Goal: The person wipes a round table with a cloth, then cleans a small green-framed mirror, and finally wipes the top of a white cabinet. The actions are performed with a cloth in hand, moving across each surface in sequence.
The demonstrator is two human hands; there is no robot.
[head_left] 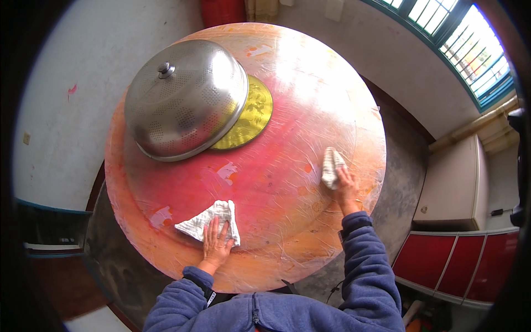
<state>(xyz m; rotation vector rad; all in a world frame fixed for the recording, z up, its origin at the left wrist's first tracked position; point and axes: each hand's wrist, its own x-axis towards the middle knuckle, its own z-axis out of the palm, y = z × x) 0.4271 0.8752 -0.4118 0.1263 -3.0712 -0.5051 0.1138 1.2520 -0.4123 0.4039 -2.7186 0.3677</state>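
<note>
My left hand [216, 242] lies flat with its fingers spread on a white cloth [201, 221], pressing it to the near part of a round table [265, 193]. Farther out on the right side, my right hand [347, 191] has its fingers bent over a second, bunched pale cloth [332, 166] on the tabletop; a slight blur softens this hand. A crinkled clear plastic sheet covers the table's red and orange surface. At the far left stands a perforated metal dome cover [182, 99] with a knob. A yellow patterned round mat [251, 116] shows partly from under it.
A barred window [475, 55] with a green frame is at the upper right. Beyond the table's right edge stand a pale cabinet [451, 185] and a red-fronted low cabinet [448, 265]. Something red [223, 12] is against the far wall.
</note>
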